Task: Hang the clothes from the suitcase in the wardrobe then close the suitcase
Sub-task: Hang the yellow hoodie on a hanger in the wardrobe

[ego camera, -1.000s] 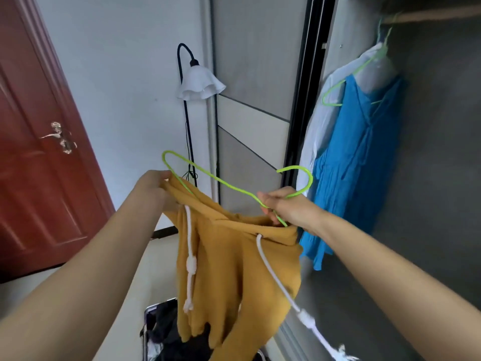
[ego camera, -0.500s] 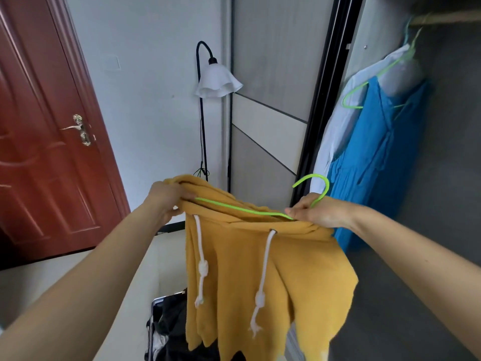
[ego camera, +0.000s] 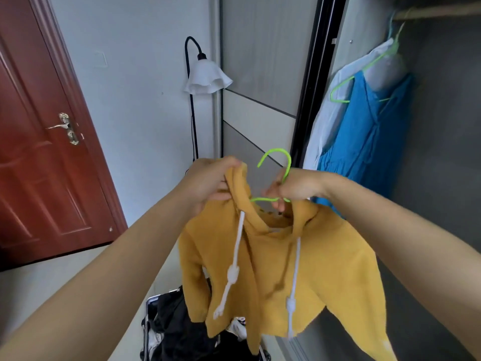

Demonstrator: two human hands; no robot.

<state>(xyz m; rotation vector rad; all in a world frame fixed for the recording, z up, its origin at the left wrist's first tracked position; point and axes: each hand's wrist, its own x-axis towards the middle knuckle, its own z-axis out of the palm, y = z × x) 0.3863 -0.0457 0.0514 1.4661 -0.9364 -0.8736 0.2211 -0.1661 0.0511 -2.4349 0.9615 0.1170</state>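
Observation:
A mustard-yellow hoodie (ego camera: 299,277) with white drawstrings hangs in front of me on a lime-green hanger (ego camera: 282,162). My left hand (ego camera: 208,181) grips the hood's edge at the collar. My right hand (ego camera: 294,187) grips the hanger's neck just below its hook. The open suitcase (ego camera: 166,332) lies on the floor below, with dark clothes in it, mostly hidden by the hoodie. To the right is the open wardrobe, its rail (ego camera: 437,11) at the top right.
A white shirt (ego camera: 328,110) and a blue dress (ego camera: 364,136) hang on green hangers in the wardrobe. The sliding wardrobe door (ego camera: 260,74) stands behind my hands. A floor lamp (ego camera: 205,76) stands by the wall, a red door (ego camera: 39,152) at left.
The hanger went inside the hoodie, and its shoulders now sit on the hanger. My left hand moved right from the shoulder end to the hood; my right hand shifted to the hanger's neck.

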